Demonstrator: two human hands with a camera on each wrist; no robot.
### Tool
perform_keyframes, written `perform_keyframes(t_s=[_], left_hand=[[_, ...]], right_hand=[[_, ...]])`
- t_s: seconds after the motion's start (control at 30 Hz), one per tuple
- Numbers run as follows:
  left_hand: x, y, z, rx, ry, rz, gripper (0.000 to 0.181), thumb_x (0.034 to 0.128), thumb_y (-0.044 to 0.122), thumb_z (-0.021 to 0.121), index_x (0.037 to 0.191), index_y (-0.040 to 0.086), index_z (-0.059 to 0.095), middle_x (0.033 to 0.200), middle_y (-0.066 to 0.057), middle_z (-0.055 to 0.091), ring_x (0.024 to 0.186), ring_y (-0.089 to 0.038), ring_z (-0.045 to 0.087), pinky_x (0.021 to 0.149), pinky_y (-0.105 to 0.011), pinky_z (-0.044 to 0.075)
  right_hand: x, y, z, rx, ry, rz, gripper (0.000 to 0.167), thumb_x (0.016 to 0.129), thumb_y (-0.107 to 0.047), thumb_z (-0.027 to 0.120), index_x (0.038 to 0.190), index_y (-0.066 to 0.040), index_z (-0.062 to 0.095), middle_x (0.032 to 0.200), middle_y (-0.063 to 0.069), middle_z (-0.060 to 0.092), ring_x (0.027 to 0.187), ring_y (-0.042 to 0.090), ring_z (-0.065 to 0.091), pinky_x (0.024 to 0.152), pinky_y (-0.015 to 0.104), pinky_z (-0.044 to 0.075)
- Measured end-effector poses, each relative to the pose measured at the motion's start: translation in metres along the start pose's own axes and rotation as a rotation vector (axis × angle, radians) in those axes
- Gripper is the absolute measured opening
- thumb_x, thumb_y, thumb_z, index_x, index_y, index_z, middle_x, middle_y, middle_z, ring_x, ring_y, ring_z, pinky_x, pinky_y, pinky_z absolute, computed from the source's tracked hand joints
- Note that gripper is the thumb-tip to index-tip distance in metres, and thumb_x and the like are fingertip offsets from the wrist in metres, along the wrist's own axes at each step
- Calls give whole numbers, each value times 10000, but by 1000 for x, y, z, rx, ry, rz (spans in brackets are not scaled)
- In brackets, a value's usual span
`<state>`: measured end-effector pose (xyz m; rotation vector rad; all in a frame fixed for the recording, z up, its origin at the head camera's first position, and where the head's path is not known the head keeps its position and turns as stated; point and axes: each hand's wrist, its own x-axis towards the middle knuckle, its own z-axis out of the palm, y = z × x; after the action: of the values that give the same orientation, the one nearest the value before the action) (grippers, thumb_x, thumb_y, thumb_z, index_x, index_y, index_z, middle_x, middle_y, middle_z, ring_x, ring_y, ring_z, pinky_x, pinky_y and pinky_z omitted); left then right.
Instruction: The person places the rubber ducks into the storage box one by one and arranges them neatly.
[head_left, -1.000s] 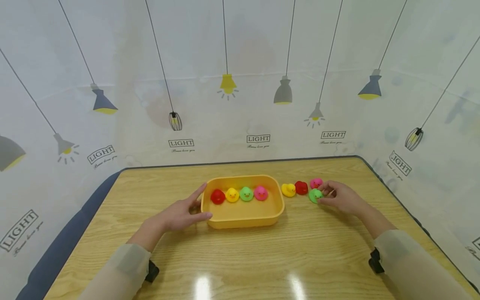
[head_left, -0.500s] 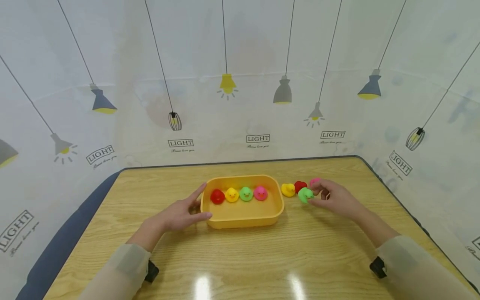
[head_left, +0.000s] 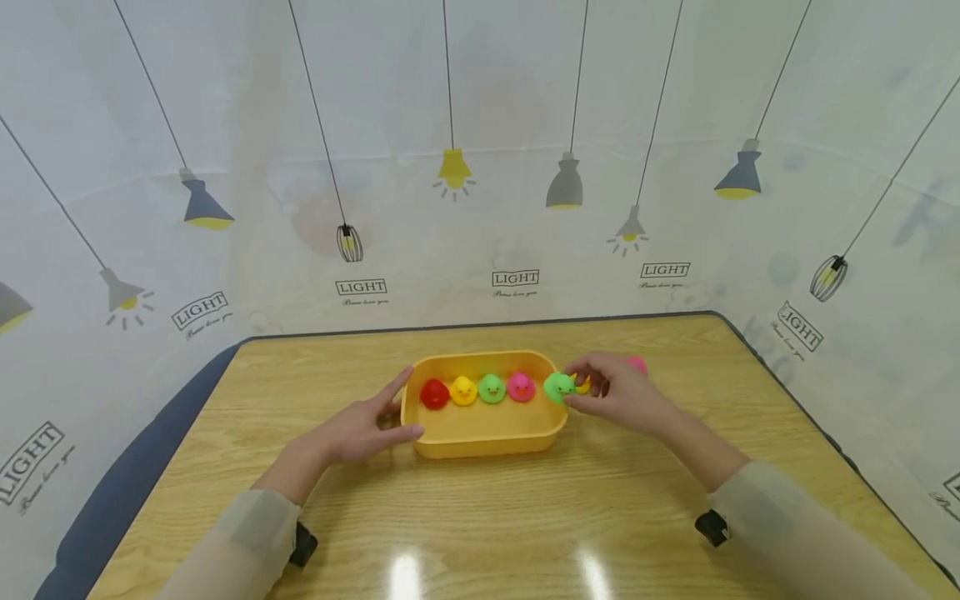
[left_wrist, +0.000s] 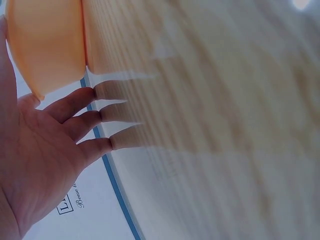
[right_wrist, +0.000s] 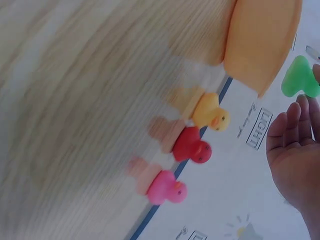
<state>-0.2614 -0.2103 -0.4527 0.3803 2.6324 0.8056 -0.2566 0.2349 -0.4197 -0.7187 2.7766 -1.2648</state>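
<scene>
My right hand (head_left: 626,396) pinches a green rubber duck (head_left: 558,387) between thumb and fingertips at the right rim of a yellow-orange plastic bin (head_left: 480,447). The right wrist view shows this green duck (right_wrist: 300,77) raised above the table, near the bin's wall. Inside the bin a red duck (head_left: 434,394), a yellow duck (head_left: 463,390), a green duck (head_left: 491,389) and a pink duck (head_left: 521,387) sit in a row. At the bin's left end, my left hand (head_left: 356,429) touches the rim with thumb and index finger spread; its other fingers are extended in the left wrist view.
To the bin's right, a yellow duck (right_wrist: 210,112), a red duck (right_wrist: 191,145) and a pink duck (right_wrist: 166,187) stand on the wooden table (head_left: 480,517). In the head view my right hand mostly covers them. A lamp-printed cloth (head_left: 405,183) surrounds the table's back and sides.
My right hand has lifted the green duck from beside the pink one and carried it left to the bin's right rim. My left hand and the bin stay in place.
</scene>
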Motion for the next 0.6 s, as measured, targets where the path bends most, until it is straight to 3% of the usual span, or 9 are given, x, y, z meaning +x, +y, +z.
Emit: perform_keyframes(t_s=[0.37, 0.6], left_hand=[[0, 0, 0, -15, -7, 12, 1022, 976, 756, 659, 1728, 561, -5, 1677, -149, 541, 1585, -493, 435, 1292, -758, 280], [-3, 3, -2, 14, -5, 34, 1050, 969, 787, 639, 1731, 543, -41, 1659, -194, 548, 1551, -550, 450, 1247, -809, 293]], right_hand=[[29, -29, 37, 47, -64, -36, 341, 952, -234, 876, 1240, -107, 745, 1082, 103, 681, 893, 199, 584, 752, 238, 522], [48, -43, 69, 84, -121, -38, 345, 958, -236, 872, 1237, -87, 736, 1069, 97, 685, 895, 187, 583, 767, 240, 519]])
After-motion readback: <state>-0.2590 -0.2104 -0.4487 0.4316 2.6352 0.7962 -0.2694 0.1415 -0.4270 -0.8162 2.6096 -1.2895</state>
